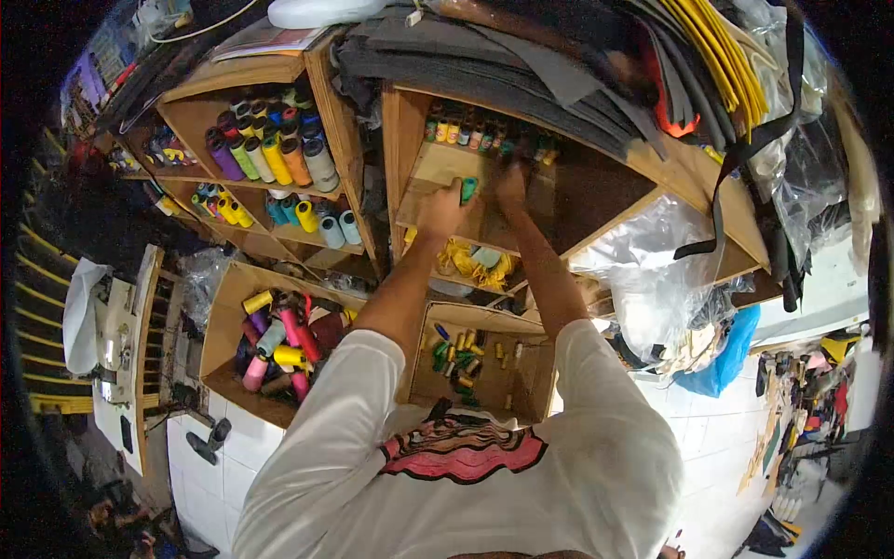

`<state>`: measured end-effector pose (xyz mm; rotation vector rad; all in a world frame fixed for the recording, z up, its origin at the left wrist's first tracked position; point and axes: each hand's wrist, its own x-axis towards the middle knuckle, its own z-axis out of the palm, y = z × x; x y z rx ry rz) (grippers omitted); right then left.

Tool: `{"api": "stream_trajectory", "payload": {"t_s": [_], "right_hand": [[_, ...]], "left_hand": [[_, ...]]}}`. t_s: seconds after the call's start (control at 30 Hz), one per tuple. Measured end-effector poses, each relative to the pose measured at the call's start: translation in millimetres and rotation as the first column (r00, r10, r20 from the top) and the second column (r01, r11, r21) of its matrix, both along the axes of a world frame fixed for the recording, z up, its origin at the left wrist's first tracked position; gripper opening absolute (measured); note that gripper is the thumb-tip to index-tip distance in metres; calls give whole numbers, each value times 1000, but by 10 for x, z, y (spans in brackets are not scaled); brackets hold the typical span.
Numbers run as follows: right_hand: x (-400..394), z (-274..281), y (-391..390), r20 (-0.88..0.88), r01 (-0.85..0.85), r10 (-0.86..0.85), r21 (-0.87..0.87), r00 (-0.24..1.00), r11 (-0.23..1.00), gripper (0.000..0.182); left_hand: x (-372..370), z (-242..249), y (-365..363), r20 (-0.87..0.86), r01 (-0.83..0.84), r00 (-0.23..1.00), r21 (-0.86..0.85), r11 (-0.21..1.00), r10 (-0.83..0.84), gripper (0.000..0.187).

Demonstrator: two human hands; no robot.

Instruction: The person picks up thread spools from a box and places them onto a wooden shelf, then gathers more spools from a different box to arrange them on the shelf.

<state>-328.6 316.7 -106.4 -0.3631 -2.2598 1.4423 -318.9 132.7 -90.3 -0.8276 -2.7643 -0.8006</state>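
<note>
Hands: two, both at the open compartment (pixel 577 200), the landmark here. Left hand (pixel 441 209): inside its near left part, fingers narrow around one green spool (pixel 468 190). Right hand (pixel 510 184): inside, just right of the left hand, apart from it; fingers blurred, cannot tell whether wide, narrow or holding.

Counts: one row of small spools (pixel 475 138) along the compartment's back, at least seven, exact number not readable. Cartons: two, both below the compartment. The left carton (pixel 228 373) bears mixed large cones (pixel 291 335), overlapping, not countable; the right carton (pixel 531 382) bears scattered small spools (pixel 466 359), more than ten. Rack (pixel 349 140) left of the compartment: six cones (pixel 277 160) in its upper front row.

Edges: wooden side walls bound the compartment left and right. Board surface extends between the row and the left hand; more lies right of the right hand.

Surface and room: pale wood board; dark folded sheets (pixel 484 70) above the compartment; clear plastic (pixel 652 270) to its right; white tiled floor (pixel 694 447) below.
</note>
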Motion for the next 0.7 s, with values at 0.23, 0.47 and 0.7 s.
{"api": "stream_trajectory", "payload": {"t_s": [0.23, 0.47, 0.7], "right_hand": [[-563, -936, 530, -155, 136, -14, 817, 988, 560, 51], [-777, -1026, 675, -141, 144, -31, 983, 990, 117, 46], [-878, -1477, 834, -369, 283, 195, 888, 909, 363, 43]], "left_hand": [[64, 154, -4, 7, -24, 1000, -64, 998, 25, 51], [83, 215, -31, -34, -20, 999, -135, 991, 16, 55], [84, 206, -20, -25, -18, 1000, -152, 988, 14, 53]]}}
